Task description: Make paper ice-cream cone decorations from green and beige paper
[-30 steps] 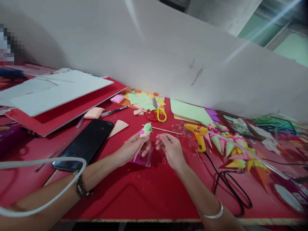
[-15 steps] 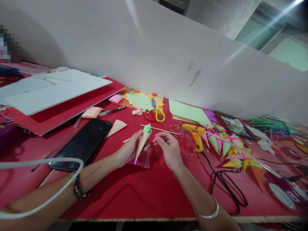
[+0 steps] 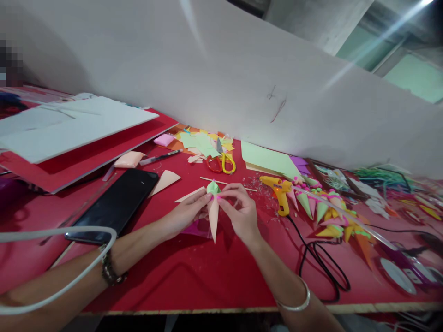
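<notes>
A small peach paper ice-cream cone (image 3: 214, 222) with a green top and bits of pink at its rim hangs point-down between my hands. My left hand (image 3: 191, 210) pinches it near the rim from the left. From the right, my right hand (image 3: 241, 210) has its thumb and fingertips closed at the rim, where pink shows. A purple plastic packet (image 3: 197, 228) lies under my left hand, partly covered. Just beyond that hand is a pale paper piece (image 3: 188, 195), and a thin stick (image 3: 207, 180) rests behind the cone.
To the right are a yellow glue gun (image 3: 279, 191) with its black cord (image 3: 308, 249) and several finished paper cones (image 3: 321, 210). A black phone (image 3: 117, 203) lies left. Scissors (image 3: 226, 163), paper scraps (image 3: 202, 144) and green sheets (image 3: 266, 159) are at the back.
My right hand has moved left onto the cone's rim, where it was apart before. The cone has turned more upright, its tip swinging right.
</notes>
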Motion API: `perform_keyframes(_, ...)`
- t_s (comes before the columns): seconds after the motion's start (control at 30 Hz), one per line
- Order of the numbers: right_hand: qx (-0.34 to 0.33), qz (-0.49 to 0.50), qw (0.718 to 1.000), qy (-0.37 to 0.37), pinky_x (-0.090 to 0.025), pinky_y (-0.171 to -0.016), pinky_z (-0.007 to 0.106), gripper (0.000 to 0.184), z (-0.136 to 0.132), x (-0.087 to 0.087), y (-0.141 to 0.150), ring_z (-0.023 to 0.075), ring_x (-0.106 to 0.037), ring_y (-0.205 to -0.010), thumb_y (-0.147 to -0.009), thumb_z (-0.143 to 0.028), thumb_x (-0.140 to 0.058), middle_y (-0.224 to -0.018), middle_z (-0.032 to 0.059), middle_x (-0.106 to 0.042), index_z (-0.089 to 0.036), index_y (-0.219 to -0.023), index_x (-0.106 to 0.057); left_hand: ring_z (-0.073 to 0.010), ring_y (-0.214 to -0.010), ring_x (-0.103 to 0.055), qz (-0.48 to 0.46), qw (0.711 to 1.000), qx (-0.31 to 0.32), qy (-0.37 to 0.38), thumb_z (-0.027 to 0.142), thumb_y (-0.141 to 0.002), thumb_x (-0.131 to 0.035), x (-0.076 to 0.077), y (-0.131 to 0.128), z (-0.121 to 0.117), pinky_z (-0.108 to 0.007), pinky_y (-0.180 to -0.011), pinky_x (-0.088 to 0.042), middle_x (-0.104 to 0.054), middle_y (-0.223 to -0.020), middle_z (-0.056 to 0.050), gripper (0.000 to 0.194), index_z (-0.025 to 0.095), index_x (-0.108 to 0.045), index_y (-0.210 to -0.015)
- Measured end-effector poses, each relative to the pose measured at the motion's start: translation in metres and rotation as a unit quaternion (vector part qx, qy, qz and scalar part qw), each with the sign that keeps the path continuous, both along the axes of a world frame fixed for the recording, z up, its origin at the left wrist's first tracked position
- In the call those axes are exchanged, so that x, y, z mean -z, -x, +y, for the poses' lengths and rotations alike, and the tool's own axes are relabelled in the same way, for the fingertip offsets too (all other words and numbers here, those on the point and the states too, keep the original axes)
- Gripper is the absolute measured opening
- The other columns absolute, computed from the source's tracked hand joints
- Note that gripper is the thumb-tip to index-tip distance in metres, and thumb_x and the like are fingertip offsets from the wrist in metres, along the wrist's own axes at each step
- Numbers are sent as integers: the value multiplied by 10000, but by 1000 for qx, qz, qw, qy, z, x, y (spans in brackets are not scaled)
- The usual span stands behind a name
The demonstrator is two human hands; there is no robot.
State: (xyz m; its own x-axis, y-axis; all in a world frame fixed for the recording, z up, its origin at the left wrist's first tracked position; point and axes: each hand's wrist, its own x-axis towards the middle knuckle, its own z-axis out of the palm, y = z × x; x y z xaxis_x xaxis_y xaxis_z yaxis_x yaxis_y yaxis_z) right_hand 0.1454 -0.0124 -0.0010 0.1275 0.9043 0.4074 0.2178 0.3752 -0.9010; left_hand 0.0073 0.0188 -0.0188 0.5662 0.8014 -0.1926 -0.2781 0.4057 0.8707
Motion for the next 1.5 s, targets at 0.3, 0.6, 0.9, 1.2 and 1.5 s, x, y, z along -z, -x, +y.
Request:
perform_keyframes(0.3,-10,-11,1000,20,-426,-699,251,67,-1,-1,1,141,-507,-843,-699,-244,-593,-878,19,-498,-249,-744,-643,-122,-730,-520,31,999,-3,-35,407,-721,-544,6,1,1,-256,-676,-425,-506,-688,20,292,177,-518,-900)
perform_keyframes(0.6,-37,32,998,42,-420,-758,247,62,1,3,1,130,-504,-871,-722,-219,-565,-890,12,-494,-236,-747,-618,-114,-758,-530,33,998,-21,-49,389,-727,-548,3,0,-1,-253,-739,-416,-554,-782,12,308,198,-524,-967)
perform_keyframes(0.9,-97,159,974,127,-413,-812,250,226,6,12,3,119,-522,-894,-692,-253,-602,-932,1,-563,-245,-909,-541,-131,-781,-534,49,996,-30,-72,409,-713,-551,1,0,-2,-240,-718,-428,-574,-821,-5,342,210,-533,-991)
perform_keyframes(1.2,-102,146,975,135,-404,-822,264,218,5,14,2,123,-519,-901,-707,-255,-588,-936,1,-560,-235,-917,-532,-138,-739,-537,130,982,-45,-130,420,-716,-530,-9,1,-5,-229,-657,-432,-595,-787,-5,332,186,-558,-950)
perform_keyframes(1.5,-103,141,974,141,-396,-838,278,217,6,16,2,127,-513,-914,-713,-261,-579,-947,5,-546,-237,-920,-517,-117,-675,-526,111,984,-52,-126,366,-717,-546,-11,-1,-5,-207,-620,-421,-596,-743,0,245,173,-574,-864)
